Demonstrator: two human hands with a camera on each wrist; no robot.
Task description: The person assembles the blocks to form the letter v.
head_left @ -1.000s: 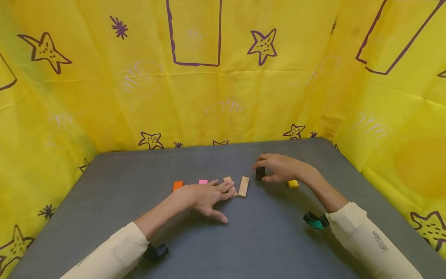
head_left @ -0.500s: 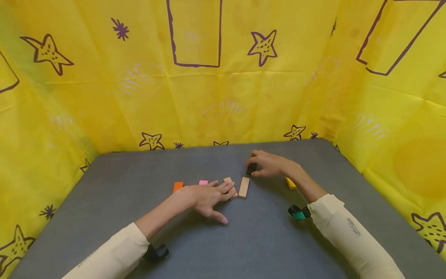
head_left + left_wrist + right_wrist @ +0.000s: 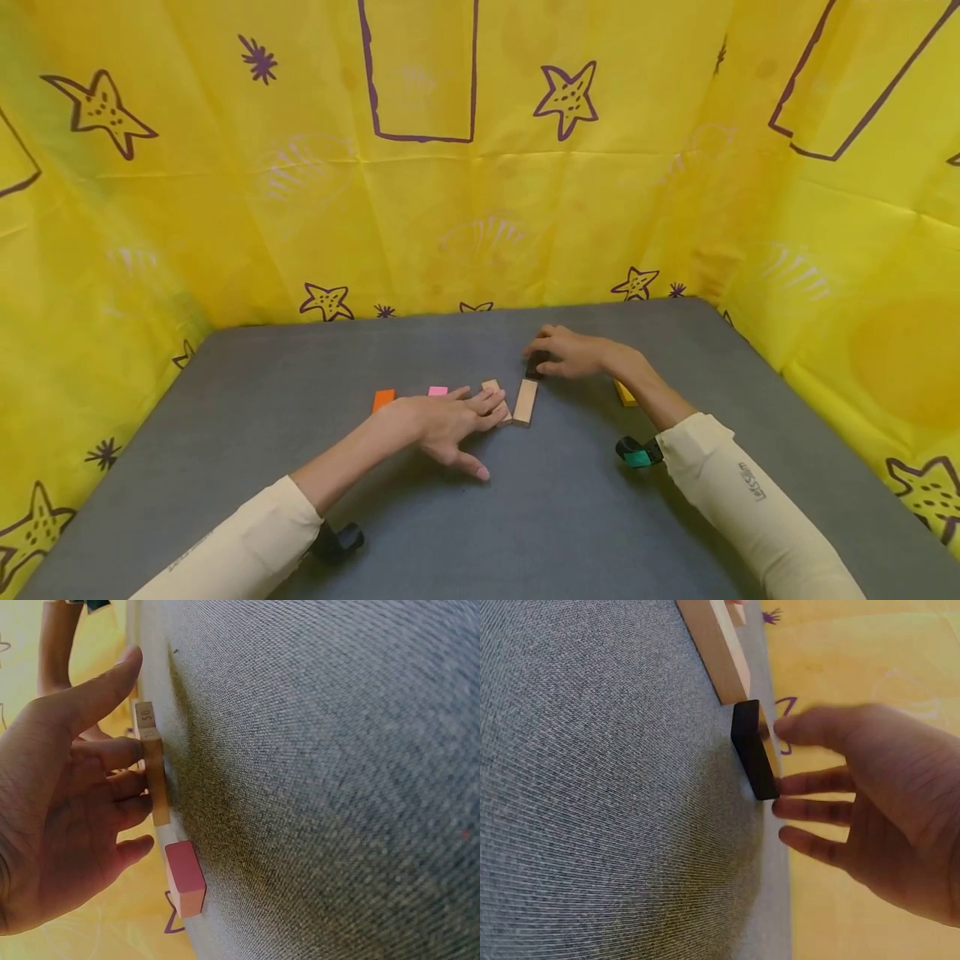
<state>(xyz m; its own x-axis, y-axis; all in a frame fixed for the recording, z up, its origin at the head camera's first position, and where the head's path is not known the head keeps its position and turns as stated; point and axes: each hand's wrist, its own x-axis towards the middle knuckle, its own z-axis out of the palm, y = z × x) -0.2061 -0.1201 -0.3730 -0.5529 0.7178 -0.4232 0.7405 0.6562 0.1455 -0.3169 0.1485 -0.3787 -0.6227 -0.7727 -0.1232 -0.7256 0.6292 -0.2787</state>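
We see a yellow cloth (image 3: 480, 192) with purple starfish drawings filling the upper part and both sides of the head view. Below it, the grey bench (image 3: 480, 533) spreads across the middle and lower frame. Two cream sleeves rise from the lower corners, the left sleeve (image 3: 232, 533) and the right sleeve (image 3: 757, 500). Near the centre, the left hand (image 3: 450, 421) lies with its grip wide, fingers extended over a wooden block and the thumb pointing away. Right of centre, the right hand (image 3: 573, 354) has its grip narrow, thumb and fingers holding the black block. A dark strap (image 3: 641, 452) with a green patch shows by the right sleeve's cuff. At the centre we see two wooden blocks: the left wooden block (image 3: 491, 386) partly under the fingers, and the right wooden block (image 3: 526, 402), their near ends close together. The black block (image 3: 756, 750) is at the right one's far end; we cannot tell whether they touch. The orange block (image 3: 384, 398) lies left of centre, the yellow block (image 3: 625, 395) beside the right forearm, and the pink block (image 3: 186, 877) just beyond the left hand.
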